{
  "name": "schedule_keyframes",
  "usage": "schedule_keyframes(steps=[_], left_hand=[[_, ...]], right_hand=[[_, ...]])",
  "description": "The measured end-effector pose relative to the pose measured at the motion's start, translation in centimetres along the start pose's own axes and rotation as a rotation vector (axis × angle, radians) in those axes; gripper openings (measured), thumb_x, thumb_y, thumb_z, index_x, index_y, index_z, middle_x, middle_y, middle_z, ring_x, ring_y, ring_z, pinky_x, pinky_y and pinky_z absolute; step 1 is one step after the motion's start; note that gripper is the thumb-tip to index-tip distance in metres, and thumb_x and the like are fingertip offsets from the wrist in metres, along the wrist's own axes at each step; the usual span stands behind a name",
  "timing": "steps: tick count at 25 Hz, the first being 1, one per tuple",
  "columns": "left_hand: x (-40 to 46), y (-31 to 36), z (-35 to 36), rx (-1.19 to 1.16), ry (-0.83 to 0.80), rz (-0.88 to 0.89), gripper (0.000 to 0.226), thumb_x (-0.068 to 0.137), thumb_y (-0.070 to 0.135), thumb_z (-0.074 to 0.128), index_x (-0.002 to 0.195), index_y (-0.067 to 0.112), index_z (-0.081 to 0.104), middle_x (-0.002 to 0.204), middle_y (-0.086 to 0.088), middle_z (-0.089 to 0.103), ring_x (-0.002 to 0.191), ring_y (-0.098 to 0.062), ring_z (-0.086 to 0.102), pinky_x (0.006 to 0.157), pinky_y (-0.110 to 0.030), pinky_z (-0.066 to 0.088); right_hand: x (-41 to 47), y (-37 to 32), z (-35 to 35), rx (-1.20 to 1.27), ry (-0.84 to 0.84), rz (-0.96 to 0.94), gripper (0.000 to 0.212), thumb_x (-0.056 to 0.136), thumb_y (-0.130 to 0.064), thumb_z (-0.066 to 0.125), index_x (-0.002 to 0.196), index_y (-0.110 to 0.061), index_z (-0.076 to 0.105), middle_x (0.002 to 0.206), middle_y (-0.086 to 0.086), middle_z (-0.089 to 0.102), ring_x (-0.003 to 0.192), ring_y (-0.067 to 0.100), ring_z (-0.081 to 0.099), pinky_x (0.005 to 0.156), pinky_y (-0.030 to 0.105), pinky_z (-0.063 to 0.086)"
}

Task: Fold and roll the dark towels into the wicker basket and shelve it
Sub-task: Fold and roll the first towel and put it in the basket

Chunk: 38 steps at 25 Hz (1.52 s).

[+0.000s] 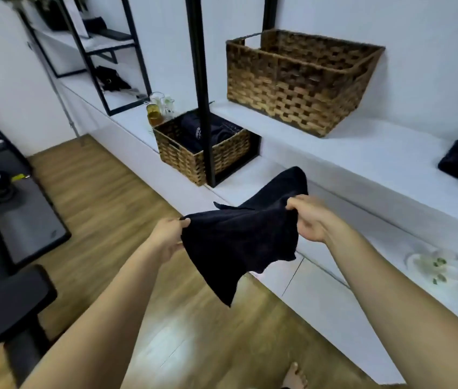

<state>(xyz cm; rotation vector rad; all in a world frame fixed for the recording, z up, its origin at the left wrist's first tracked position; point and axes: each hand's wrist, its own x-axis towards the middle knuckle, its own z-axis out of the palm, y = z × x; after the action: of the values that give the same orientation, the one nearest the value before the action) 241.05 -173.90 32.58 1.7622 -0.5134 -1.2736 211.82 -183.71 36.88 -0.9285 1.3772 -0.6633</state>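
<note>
I am looking down at a wooden plank floor (104,209) that is catching a pale glare of light near my feet. A long white low cabinet (362,175) is running along the white wall (432,51) from upper left to lower right. Black metal shelf frames (202,88) are rising from it, and glass jars (160,108) are standing on its top beside one post. At the left edge a dark grey cushioned seat (28,217) is sitting on the floor.
</note>
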Motion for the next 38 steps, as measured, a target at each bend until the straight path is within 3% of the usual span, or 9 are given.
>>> schedule_keyframes(steps=[9,13,20,24,29,31,33,35,38], left_hand=[[-5.9,-1.4,-14.8,0.432,0.347,0.103,0.024,0.097,0.028,0.065,0.082,0.008,0.063,0.073,-0.002,0.053,0.065,-0.018,0.049,0.052,-0.028,0.036],[-6.9,-2.6,-17.8,0.380,0.349,0.105,0.025,0.100,0.032,0.061,0.101,0.008,0.067,0.090,-0.004,0.060,0.076,-0.021,0.052,0.063,-0.031,0.041],[-7.0,-4.2,-19.4,0.137,0.374,0.064,0.012,0.103,0.015,0.054,0.101,0.009,0.064,0.107,-0.012,0.066,0.097,-0.026,0.061,0.095,-0.048,0.054],[-7.2,-3.6,-17.4,0.340,0.438,0.121,0.033,0.093,0.004,0.047,0.122,0.019,0.052,0.109,-0.008,0.061,0.091,-0.023,0.059,0.078,-0.041,0.055],[-8.4,-0.4,-8.8,1.070,0.128,0.408,0.059,0.085,0.062,0.064,0.139,0.044,0.049,0.154,0.007,0.038,0.145,-0.022,0.029,0.115,-0.060,0.020],[-8.7,0.6,-4.8,0.983,0.002,0.602,0.049,0.088,0.059,0.064,0.133,0.041,0.055,0.145,0.011,0.051,0.135,-0.014,0.042,0.117,-0.055,0.021],[-8.2,1.4,-2.1,0.828,-0.017,0.746,0.017,0.095,0.035,0.064,0.110,0.027,0.064,0.112,0.005,0.069,0.107,-0.017,0.059,0.106,-0.051,0.040],[-7.5,2.3,-0.7,0.692,-0.109,0.789,0.005,0.095,0.023,0.061,0.097,0.019,0.064,0.095,-0.007,0.069,0.092,-0.024,0.064,0.091,-0.054,0.050],[-7.4,3.8,0.9,0.455,-0.269,0.760,0.006,0.095,0.022,0.054,0.095,0.021,0.060,0.094,-0.018,0.066,0.087,-0.025,0.061,0.090,-0.059,0.050]], right_hand=[[-2.6,3.1,12.5,-0.187,-0.132,0.047,0.016,0.076,0.004,0.043,0.077,-0.011,0.051,0.077,0.008,0.045,0.059,0.022,0.041,0.053,0.029,0.031],[-3.2,4.1,14.7,-0.251,-0.244,0.110,0.032,0.085,-0.001,0.050,0.110,-0.008,0.067,0.098,0.009,0.059,0.085,0.025,0.056,0.074,0.036,0.044],[-3.7,3.9,14.0,-0.131,-0.007,-0.139,0.037,0.090,0.003,0.044,0.101,-0.015,0.074,0.108,0.007,0.067,0.088,0.020,0.063,0.077,0.033,0.056],[-4.2,3.5,13.5,-0.161,-0.066,-0.283,0.030,0.093,0.001,0.052,0.094,-0.020,0.074,0.108,0.007,0.070,0.100,0.024,0.066,0.087,0.037,0.058],[-5.7,2.3,14.7,-0.292,-0.251,-0.467,0.035,0.091,-0.004,0.057,0.090,-0.032,0.077,0.113,-0.001,0.073,0.110,0.017,0.067,0.099,0.038,0.054],[-6.5,1.8,14.3,-0.304,-0.308,-0.502,0.036,0.093,-0.001,0.056,0.096,-0.031,0.076,0.111,-0.002,0.074,0.105,0.010,0.068,0.096,0.030,0.055],[-7.1,1.2,13.4,-0.301,-0.328,-0.567,0.036,0.094,-0.001,0.057,0.101,-0.032,0.074,0.103,-0.002,0.072,0.094,0.008,0.067,0.087,0.023,0.052],[-7.2,0.9,11.6,-0.275,-0.308,-0.634,0.032,0.092,-0.003,0.061,0.106,-0.031,0.069,0.091,0.000,0.065,0.078,0.011,0.060,0.075,0.023,0.049],[-7.2,1.9,8.2,-0.347,-0.308,-0.640,0.028,0.090,-0.007,0.069,0.111,-0.022,0.057,0.086,-0.002,0.063,0.066,0.010,0.055,0.067,0.021,0.047]])
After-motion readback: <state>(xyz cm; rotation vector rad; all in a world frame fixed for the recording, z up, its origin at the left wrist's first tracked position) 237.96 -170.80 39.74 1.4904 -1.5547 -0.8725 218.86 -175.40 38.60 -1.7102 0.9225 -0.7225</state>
